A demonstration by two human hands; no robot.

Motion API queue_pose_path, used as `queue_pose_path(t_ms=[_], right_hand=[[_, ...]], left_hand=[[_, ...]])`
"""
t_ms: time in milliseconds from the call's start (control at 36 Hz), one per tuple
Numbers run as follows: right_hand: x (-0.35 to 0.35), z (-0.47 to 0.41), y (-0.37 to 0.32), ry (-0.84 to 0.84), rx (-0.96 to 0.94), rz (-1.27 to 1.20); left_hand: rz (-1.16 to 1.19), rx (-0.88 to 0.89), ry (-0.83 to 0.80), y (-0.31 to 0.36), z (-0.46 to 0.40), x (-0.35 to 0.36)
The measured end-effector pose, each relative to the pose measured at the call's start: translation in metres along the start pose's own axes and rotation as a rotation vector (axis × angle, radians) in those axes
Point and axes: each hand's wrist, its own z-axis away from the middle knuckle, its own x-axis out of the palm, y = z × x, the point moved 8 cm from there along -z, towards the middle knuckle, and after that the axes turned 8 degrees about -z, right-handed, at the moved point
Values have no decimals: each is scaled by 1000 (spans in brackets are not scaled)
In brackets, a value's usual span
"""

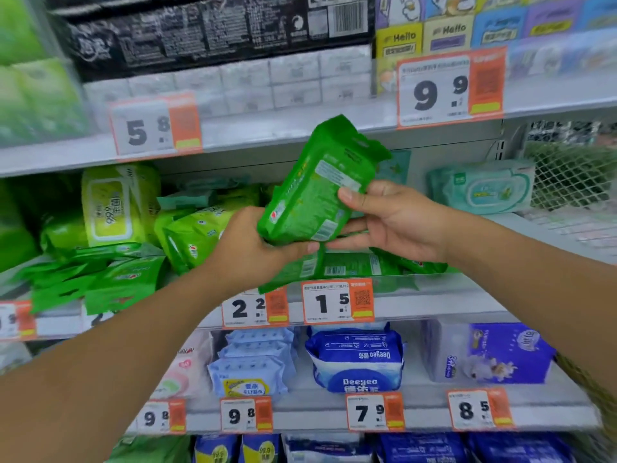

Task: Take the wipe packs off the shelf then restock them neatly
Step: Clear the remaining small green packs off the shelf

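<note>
- Glossy green plastic wipe pack (320,182), frame centre, above the shelf edge, long axis tilted toward upper right.
- Left hand (253,245) cups its lower end.
- Right hand (390,218) pinches its right edge; both equally near.

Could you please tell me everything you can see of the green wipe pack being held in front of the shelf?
The glossy dark green plastic wipe pack is soft, flat and rectangular, with crimped ends, white printed labels and a barcode. It is tilted, top end leaning right, lifted before the middle shelf. The left hand holds its lower end from beneath; the right hand pinches its right edge, thumb on the face.
</note>
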Motion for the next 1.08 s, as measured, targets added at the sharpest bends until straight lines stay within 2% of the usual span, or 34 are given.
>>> queue_pose_path(t_ms=[167, 278, 333, 444, 611, 722, 778, 889, 1028, 1083], right_hand=[[17, -5, 4, 35, 9, -134], [49, -3, 12, -11, -30, -398], [62, 0, 21, 14, -50, -435], [62, 9, 47, 193, -20, -427], [75, 32, 80, 145, 42, -445], [91, 35, 96, 145, 73, -422], [106, 35, 103, 122, 129, -390], [136, 32, 123, 125, 181, -299], [156, 31, 141, 113, 190, -251], [163, 33, 144, 82, 188, -234]], left_hand=[[-231, -41, 200, -1, 6, -23], [-782, -38, 173, 16, 19, -27], [-898, -5, 154, 26, 29, -27], [-855, 169, 188, 34, 56, -37], [-672, 540, 388, 48, 125, -75], [-669, 681, 376, 40, 174, -102], [-623, 642, 382, 29, 191, -116], [-469, 422, 344, -4, 211, -133], [-405, 311, 322, -23, 230, -153], [-265, 89, 335, -37, 231, -166]])
